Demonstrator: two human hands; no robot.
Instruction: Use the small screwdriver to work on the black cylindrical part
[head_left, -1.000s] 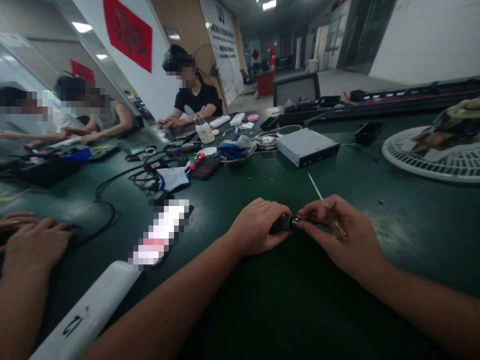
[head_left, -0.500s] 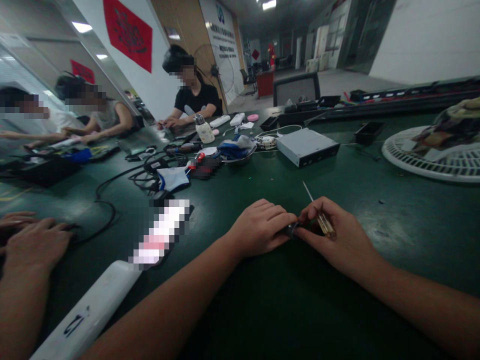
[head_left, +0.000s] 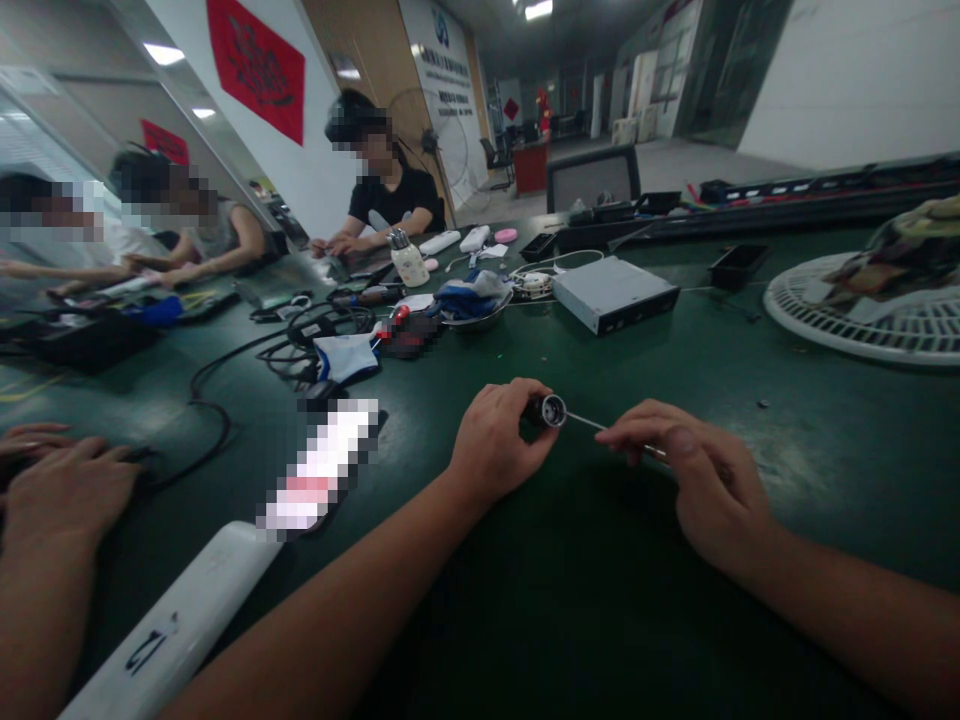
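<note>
Left hand [head_left: 499, 440] is clamped around a small dark cylindrical connector [head_left: 547, 410], its round metal end tipped up toward the camera. Right hand [head_left: 697, 470] pinches a slim screwdriver [head_left: 600, 428] by the handle, with the shaft running left to the connector's end (tip inside or just at the rim, can't tell). The hands are apart, bridged only by the shaft, over a green table mat [head_left: 600, 620]. Nearby are a white plastic bar [head_left: 172, 625], a pixelated item [head_left: 322, 465] and a black cable [head_left: 206, 395]. Further off sit a silver metal box [head_left: 615, 295], a steel bowl [head_left: 476, 322] holding blue cloth [head_left: 469, 295], and a white round fan grille [head_left: 840, 325]. A neighbour's hand [head_left: 67, 480] lies at far left; a co-worker [head_left: 394, 195] sits across the table.
</note>
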